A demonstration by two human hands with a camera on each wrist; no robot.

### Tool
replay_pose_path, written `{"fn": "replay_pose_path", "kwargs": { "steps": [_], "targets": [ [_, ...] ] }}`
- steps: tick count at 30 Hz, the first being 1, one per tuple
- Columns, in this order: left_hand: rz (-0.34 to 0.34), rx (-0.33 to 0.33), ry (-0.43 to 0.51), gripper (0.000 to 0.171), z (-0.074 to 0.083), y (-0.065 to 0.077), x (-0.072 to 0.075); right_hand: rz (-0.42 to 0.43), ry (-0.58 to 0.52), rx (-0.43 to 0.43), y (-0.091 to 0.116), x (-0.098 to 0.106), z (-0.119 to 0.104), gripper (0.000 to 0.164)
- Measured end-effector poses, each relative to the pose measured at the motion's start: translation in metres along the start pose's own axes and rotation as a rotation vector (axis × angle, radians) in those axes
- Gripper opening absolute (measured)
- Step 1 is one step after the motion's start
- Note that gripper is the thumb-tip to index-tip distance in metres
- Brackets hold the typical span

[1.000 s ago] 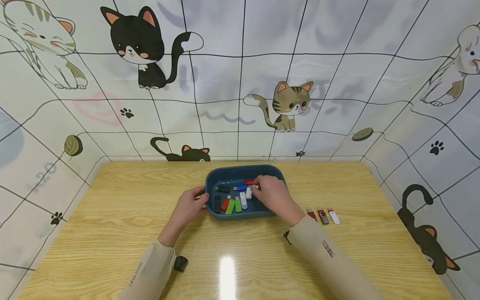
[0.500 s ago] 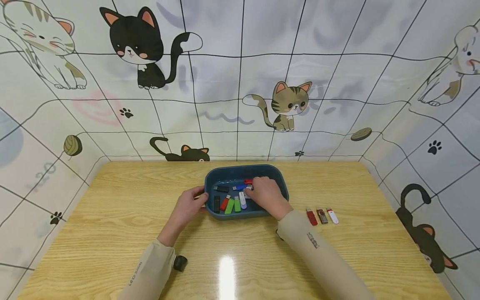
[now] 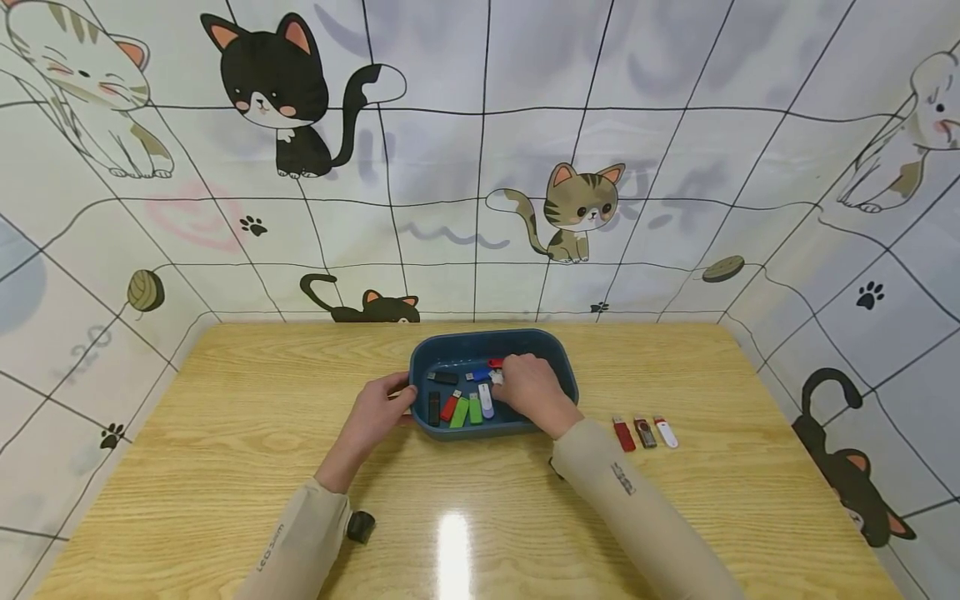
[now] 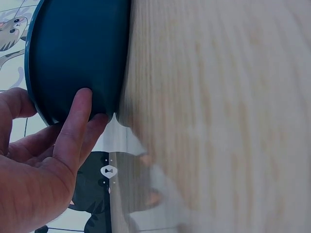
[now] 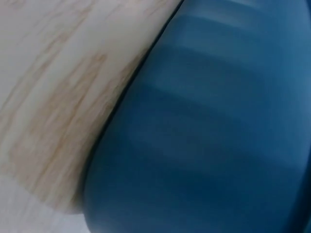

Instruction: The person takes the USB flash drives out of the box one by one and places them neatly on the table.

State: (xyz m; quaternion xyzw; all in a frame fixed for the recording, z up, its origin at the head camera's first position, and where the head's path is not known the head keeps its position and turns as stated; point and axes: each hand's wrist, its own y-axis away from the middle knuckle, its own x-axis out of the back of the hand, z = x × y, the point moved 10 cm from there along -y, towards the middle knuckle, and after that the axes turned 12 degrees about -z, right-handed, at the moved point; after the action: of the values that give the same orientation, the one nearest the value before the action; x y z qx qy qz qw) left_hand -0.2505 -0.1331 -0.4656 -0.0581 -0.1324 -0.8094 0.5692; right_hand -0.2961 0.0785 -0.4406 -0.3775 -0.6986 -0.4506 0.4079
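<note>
A dark blue plastic bin (image 3: 480, 432) stands on the wooden table in the head view, with several USB sticks in it. My left hand (image 3: 380, 406) holds its left end. In the left wrist view, the fingers (image 4: 73, 128) of that hand lie against the outer wall. My right hand (image 3: 534, 387) reaches into the bin and pinches a white USB stick (image 3: 497, 377), partly hidden by the fingers. Left of it lie a blue stick (image 3: 477, 376), a white-and-lilac one (image 3: 486, 401), green ones (image 3: 475, 410), a red one (image 3: 450, 406) and black ones (image 3: 434, 408).
Right of the bin, a red USB stick (image 3: 623, 434), a brown swivel one (image 3: 644, 432) and a white one with a red end (image 3: 665, 432) lie in a row on the table (image 3: 247, 400). A cat-print cloth (image 3: 442, 225) hangs behind. The right wrist view shows mostly the bin's wall (image 5: 204, 121).
My right hand has moved slightly left inside the bin, and the white USB stick has shifted at its fingertips. The left hand stays on the bin's end.
</note>
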Motion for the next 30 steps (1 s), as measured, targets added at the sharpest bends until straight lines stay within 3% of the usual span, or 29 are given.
{"fn": "replay_pose_path", "kwargs": {
  "steps": [17,20,26,30],
  "targets": [
    [-0.002,0.008,0.01,0.044,0.001,0.001,-0.001,0.067,-0.08,0.021,0.009,0.006,0.007,0.05],
    [-0.003,0.009,0.013,0.044,0.001,0.001,-0.001,0.085,-0.097,0.018,0.012,0.01,0.009,0.046],
    [-0.007,0.008,0.018,0.044,0.001,0.001,-0.001,0.13,-0.125,0.019,0.023,0.018,0.013,0.02],
    [-0.011,0.013,0.021,0.044,-0.001,0.001,0.0,0.155,-0.131,0.021,0.033,0.024,0.018,0.021]
  ]
}}
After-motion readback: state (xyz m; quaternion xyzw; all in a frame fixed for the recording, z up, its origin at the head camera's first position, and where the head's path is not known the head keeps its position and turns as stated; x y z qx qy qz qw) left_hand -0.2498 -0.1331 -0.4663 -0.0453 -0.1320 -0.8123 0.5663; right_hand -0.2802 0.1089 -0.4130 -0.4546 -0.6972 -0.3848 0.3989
